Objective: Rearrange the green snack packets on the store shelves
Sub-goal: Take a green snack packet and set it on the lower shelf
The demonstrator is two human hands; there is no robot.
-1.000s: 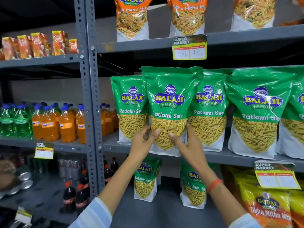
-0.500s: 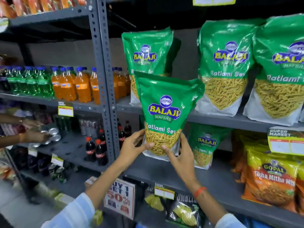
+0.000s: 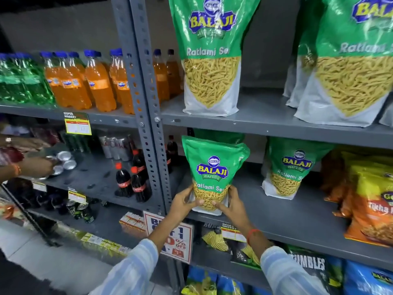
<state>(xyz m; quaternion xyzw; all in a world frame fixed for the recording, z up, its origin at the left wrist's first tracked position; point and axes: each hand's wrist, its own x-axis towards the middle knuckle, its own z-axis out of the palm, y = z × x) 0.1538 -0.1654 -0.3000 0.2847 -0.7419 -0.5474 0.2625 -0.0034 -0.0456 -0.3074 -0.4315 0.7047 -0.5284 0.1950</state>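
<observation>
Pale blue-and-white striped sleeves [image 3: 136, 271], an orange thread band [image 3: 252, 233] at the right wrist

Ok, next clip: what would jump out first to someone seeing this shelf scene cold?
The green Balaji packet at centre, gripped low on both sides by the left hand and right hand at the front edge of the lower grey shelf. Next, the much larger green packet standing on the shelf above, and the row of orange soda bottles to the left past the upright post.
</observation>
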